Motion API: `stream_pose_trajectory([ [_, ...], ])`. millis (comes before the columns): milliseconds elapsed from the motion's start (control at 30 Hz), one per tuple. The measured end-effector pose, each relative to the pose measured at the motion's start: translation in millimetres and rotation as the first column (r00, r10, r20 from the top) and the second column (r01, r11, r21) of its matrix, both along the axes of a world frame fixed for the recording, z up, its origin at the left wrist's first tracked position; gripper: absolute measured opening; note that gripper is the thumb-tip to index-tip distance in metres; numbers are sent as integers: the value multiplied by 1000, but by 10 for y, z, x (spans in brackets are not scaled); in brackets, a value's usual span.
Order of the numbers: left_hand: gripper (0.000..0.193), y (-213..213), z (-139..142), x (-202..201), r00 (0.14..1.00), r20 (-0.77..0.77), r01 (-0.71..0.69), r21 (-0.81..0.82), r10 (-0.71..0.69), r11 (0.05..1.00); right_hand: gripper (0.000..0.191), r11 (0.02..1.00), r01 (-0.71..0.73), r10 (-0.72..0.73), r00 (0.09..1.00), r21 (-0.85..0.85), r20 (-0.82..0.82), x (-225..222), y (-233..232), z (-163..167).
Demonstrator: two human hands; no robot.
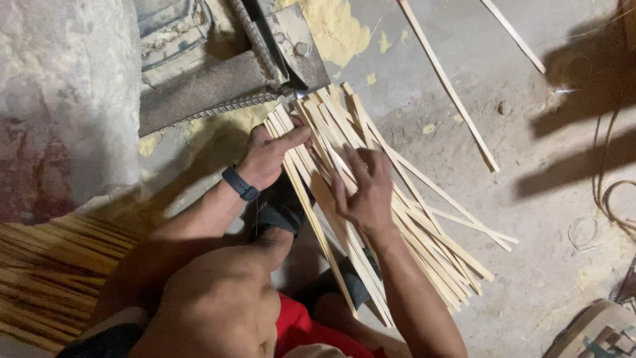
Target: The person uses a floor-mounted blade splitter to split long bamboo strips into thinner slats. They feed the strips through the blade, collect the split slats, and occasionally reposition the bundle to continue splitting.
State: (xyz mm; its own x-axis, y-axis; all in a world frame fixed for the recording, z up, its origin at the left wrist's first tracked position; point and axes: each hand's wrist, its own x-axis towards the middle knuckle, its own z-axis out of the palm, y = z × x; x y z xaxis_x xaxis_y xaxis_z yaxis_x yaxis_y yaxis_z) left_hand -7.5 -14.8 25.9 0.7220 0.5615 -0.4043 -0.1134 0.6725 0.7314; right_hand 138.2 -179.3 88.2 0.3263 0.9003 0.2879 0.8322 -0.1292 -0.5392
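Note:
A fan of long pale bamboo strips [424, 232] lies across the concrete floor in front of my knees, its far ends bunched near a metal machine. My left hand [268, 156], with a dark band on the wrist, is closed around the far end of a few strips [281, 122], thumb on top. My right hand [364, 189] rests flat on the middle of the pile with its fingers spread, pressing the strips down.
A rusty metal machine [218, 79] with ribbed bars stands at the top left, yellow sawdust [334, 30] around it. A stack of darker bamboo sticks [46, 272] lies at the left. Loose strips [450, 86] and wire loops [606, 192] lie to the right.

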Motion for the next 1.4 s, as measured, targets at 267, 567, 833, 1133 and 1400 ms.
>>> stream_pose_trajectory([
  [267,35,55,-78,-100,994,-25,110,43,-109,993,12,995,78,-85,989,-55,-125,-100,473,-141],
  [567,11,-50,-666,-235,990,-142,7,-29,-11,1000,28,998,50,-53,984,-26,-170,-157,808,-17],
  [833,18,38,-72,-109,993,-113,34,-98,-45,995,19,964,53,-186,837,-262,-515,112,-63,-73],
  [1133,14,26,223,-45,1000,-1,29,14,-29,999,21,988,30,-94,896,-152,-433,196,-216,-216],
  [1400,17,33,113,-24,999,18,43,36,-43,998,18,975,9,-143,792,-223,-593,-104,-48,-215],
])
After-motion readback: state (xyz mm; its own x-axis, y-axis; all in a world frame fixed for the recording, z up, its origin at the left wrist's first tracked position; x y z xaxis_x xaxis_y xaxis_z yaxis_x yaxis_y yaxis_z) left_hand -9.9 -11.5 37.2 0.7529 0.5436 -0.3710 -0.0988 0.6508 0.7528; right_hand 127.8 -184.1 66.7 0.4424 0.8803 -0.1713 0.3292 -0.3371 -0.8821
